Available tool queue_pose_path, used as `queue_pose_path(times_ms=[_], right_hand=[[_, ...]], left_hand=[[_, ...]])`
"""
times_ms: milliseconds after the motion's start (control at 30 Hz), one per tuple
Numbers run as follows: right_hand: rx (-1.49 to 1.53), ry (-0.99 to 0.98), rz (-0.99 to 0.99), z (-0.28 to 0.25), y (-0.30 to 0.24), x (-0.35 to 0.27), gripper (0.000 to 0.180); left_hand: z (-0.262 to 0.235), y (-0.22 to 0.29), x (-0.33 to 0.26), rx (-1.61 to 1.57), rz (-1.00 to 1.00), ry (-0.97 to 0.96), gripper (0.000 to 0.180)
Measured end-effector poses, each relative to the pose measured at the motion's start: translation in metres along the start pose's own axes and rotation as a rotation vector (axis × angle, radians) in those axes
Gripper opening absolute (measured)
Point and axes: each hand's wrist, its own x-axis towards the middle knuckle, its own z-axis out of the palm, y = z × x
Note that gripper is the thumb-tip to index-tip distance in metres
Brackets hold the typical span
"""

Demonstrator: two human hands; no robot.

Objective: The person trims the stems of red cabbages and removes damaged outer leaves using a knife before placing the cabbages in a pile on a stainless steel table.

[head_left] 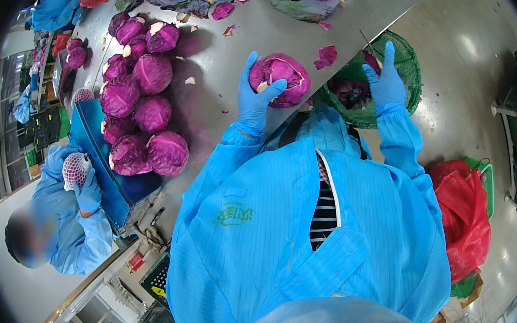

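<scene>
Holding a cabbage (289,76) in your left hand (254,102), upper middle of the frame.
Your left fingers are clamped round its left side, the thumb across its lower front; whether it also touches the surface (218,63) cannot be told. Your right hand (389,90), upper right of centre, is over the basket (415,74), its fingers spread apart; you can't tell here whether they touch the purple scrap (371,60) beside them. The cabbage should feel dense and fairly heavy, stiff as a whole, with smooth leaves that could slip in the hand and tear at loose edges. Take it wide, round its fullest part, palm beneath, rather than by a leaf edge. More cabbages (153,75) lie clustered at upper left.
</scene>
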Motion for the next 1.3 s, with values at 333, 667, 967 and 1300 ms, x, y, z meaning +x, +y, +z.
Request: queue_pose_path(times_ms=[333,667,967,1300], right_hand=[[0.300,-0.481,-0.424,0.030,-0.065,-0.008,0.039],[0.256,-0.387,-0.446,0.031,-0.069,0.000,0.019],[0.631,-0.376,0.004,0.045,-0.058,0.030,0.025],[-0.074,-0.089,-0.026,-0.007,-0.017,-0.004,0.039]], left_hand=[[0.008,-0.008,0.003,0.131,0.168,-0.169,0.090],[0.006,-0.012,0.005,0.052,0.171,-0.178,0.092],[-0.009,-0.008,0.014,-0.158,0.076,-0.265,0.086],[-0.015,-0.005,0.008,-0.326,0.037,-0.172,0.083]])
